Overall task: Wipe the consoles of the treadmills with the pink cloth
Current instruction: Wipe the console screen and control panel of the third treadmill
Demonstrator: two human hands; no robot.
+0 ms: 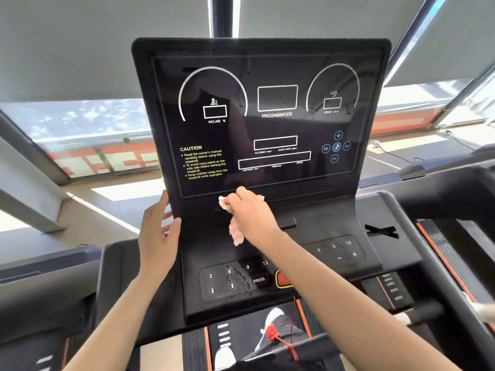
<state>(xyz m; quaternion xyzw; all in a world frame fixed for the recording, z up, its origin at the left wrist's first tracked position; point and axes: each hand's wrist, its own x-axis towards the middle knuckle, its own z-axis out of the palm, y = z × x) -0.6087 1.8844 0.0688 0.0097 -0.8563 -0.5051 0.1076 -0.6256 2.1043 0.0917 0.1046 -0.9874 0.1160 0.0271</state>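
Around you, grey roller blinds (80,49) hang over the windows behind the tall black treadmill console (267,124), whose glossy dark display carries white dials and yellow caution text. Below the display sit a left keypad (233,279) with numbers and a PROG key, speckled with wet-looking marks, and a right keypad (334,250). A low black ridge (288,222) juts out just beside your wrist. A neighbouring treadmill (455,210) stands to the right.

Your left hand (158,236) braces the console's left edge, fingers straight along it and thumb on the front face. Your right hand (250,210) is curled round the crumpled pink cloth (237,234), pressing it on the strip just under the display's lower border. One bunch pokes out past your knuckles to the left, and a tail hangs down below your palm.

Your right forearm covers most of the red button (283,280). A red safety clip (272,333) dangles below the console on a thin cord. The far-right edge is blurred.
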